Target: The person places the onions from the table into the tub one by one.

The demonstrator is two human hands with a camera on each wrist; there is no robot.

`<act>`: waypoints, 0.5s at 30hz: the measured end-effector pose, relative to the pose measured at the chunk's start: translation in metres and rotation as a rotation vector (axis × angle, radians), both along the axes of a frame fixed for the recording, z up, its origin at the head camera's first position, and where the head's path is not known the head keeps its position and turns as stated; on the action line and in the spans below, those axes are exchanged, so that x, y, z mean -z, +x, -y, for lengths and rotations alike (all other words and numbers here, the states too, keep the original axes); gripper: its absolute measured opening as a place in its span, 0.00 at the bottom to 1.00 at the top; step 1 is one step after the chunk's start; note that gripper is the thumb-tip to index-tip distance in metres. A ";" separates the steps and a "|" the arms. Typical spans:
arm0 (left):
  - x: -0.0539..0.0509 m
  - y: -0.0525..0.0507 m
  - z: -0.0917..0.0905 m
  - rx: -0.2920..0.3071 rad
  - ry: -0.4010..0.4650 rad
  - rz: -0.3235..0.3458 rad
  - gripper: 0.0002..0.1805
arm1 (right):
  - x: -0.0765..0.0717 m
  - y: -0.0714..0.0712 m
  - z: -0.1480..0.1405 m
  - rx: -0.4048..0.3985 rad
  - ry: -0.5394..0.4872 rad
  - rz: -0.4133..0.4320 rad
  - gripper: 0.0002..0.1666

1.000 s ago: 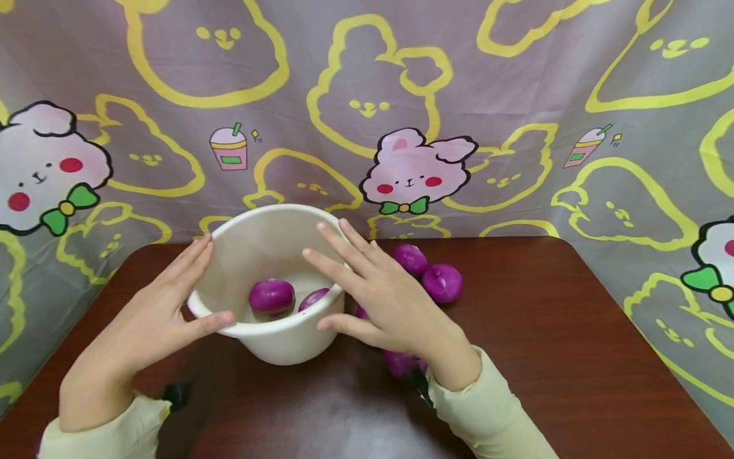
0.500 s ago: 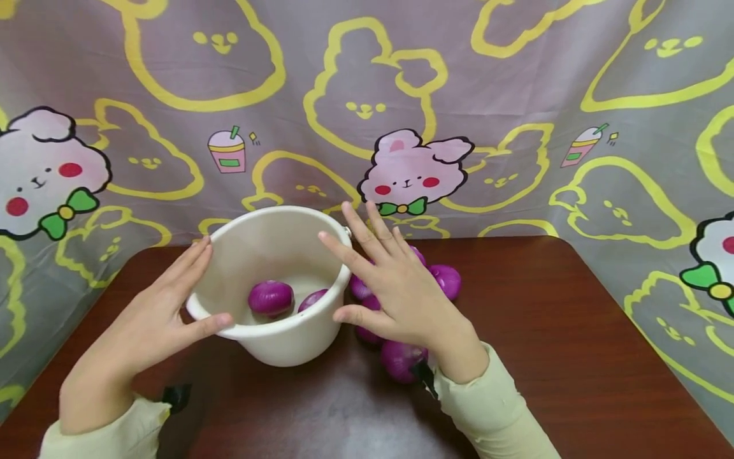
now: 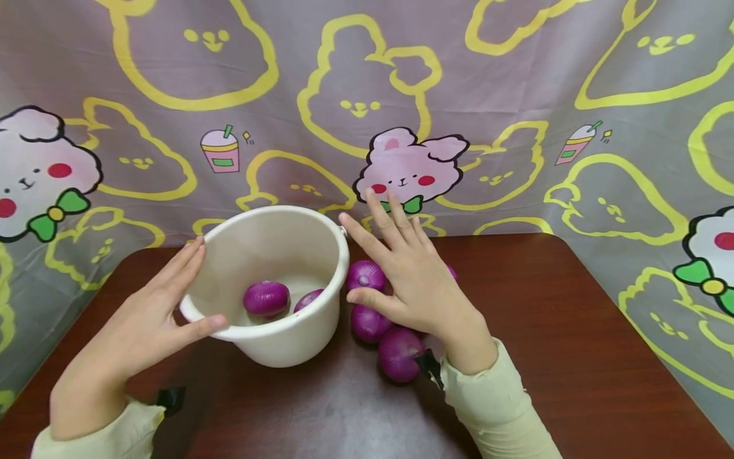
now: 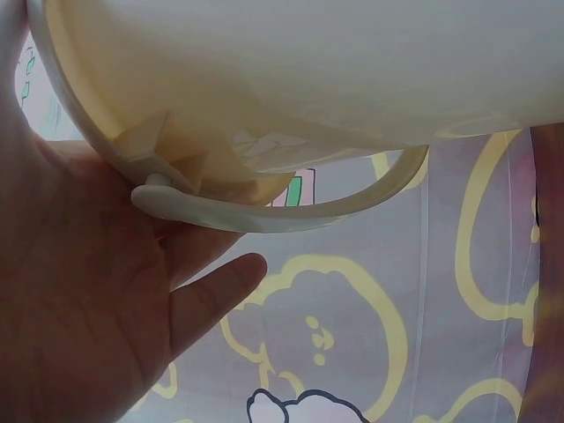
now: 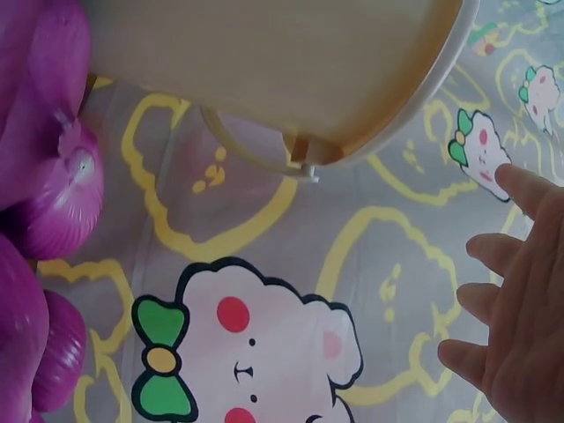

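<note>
A white bucket (image 3: 292, 347) stands on the table, with two red onions visible inside, one near the middle (image 3: 266, 298) and one partly hidden by the front rim (image 3: 308, 298). My left hand (image 3: 134, 325) rests against the bucket's left rim, fingers extended along the side and thumb at the front. The left wrist view has the bucket's handle (image 4: 291, 216) hanging near this hand. Spread and holding nothing, my right hand (image 3: 418, 280) is just right of the bucket, above several red onions (image 3: 399, 356); it partly covers the farther ones.
The brown table (image 3: 550, 331) extends right of the onions and in front of the bucket. A patterned cloth (image 3: 321, 76) hangs behind and along both sides. A black strap end (image 3: 430, 366) sticks out at the right sleeve, close to the nearest onion.
My right hand has moved right, from over the bucket's right rim to above the onions beside it, uncovering that rim. The left hand stays on the bucket. The head view has shifted slightly.
</note>
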State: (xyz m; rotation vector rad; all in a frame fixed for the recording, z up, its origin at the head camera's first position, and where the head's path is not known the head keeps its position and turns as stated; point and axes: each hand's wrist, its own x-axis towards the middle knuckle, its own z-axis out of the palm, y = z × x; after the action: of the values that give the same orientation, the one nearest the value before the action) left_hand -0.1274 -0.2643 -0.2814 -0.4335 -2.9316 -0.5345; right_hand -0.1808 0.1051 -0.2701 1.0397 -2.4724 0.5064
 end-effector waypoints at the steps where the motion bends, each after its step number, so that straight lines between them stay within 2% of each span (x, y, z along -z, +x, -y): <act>1: 0.000 0.000 0.000 0.004 0.004 -0.002 0.58 | 0.000 0.000 -0.001 0.007 0.001 0.002 0.53; 15: -0.003 -0.001 0.001 0.010 0.006 0.006 0.58 | -0.005 -0.009 -0.019 0.099 -0.016 0.046 0.53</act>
State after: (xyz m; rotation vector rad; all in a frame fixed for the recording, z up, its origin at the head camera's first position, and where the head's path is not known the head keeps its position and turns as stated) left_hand -0.1283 -0.2652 -0.2788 -0.4467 -2.9343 -0.5470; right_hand -0.1898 0.1244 -0.2655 0.9042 -2.5408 0.5243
